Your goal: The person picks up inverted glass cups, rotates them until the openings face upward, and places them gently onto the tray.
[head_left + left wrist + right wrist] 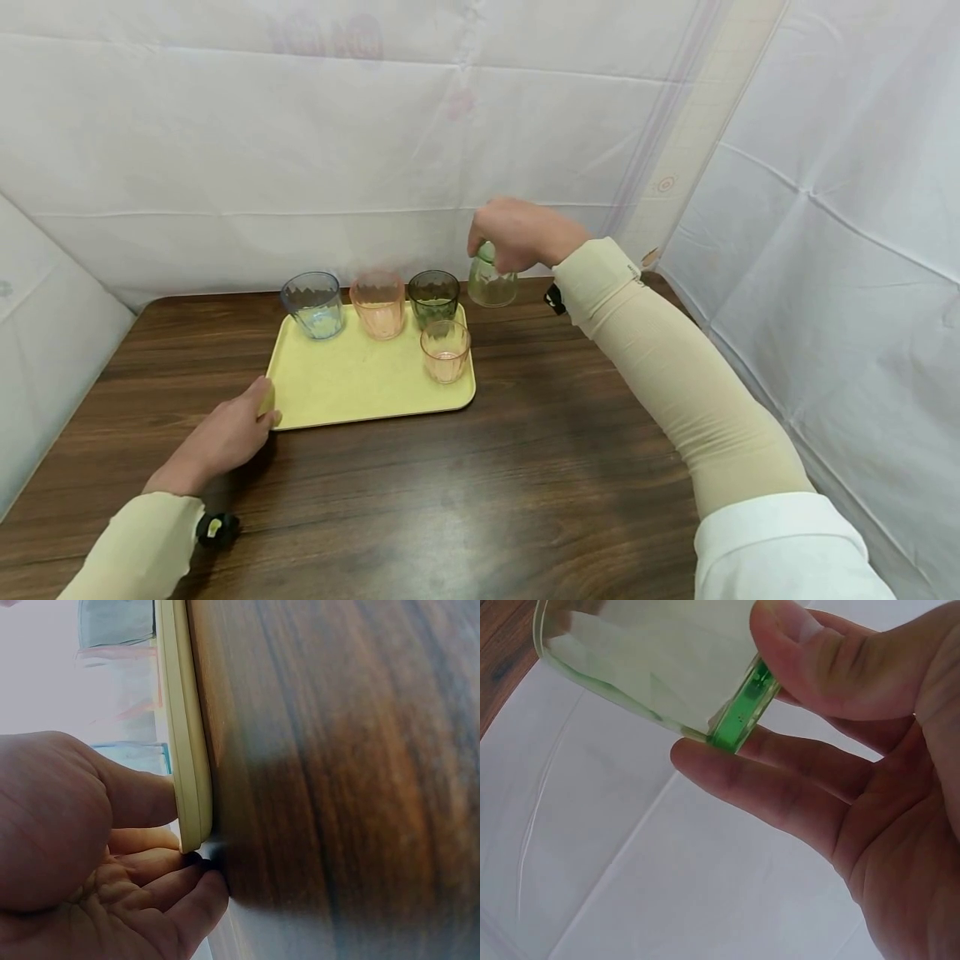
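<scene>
A yellow tray (352,392) lies on the wooden table and carries a blue glass (313,303), a pink glass (378,302), a dark green glass (433,297) and a small orange glass (446,351). My left hand (228,433) holds the tray's near left corner; in the left wrist view the thumb lies on the tray's rim (184,750) and the fingers (172,892) curl under it. My right hand (517,233) grips a pale green glass (492,282) by its top, just right of the tray at the back. The right wrist view shows fingers (780,787) pinching the green glass's rim (742,712).
The brown wooden table (525,483) stretches in front of and to the right of the tray. White cloth walls (225,150) close in the back and both sides.
</scene>
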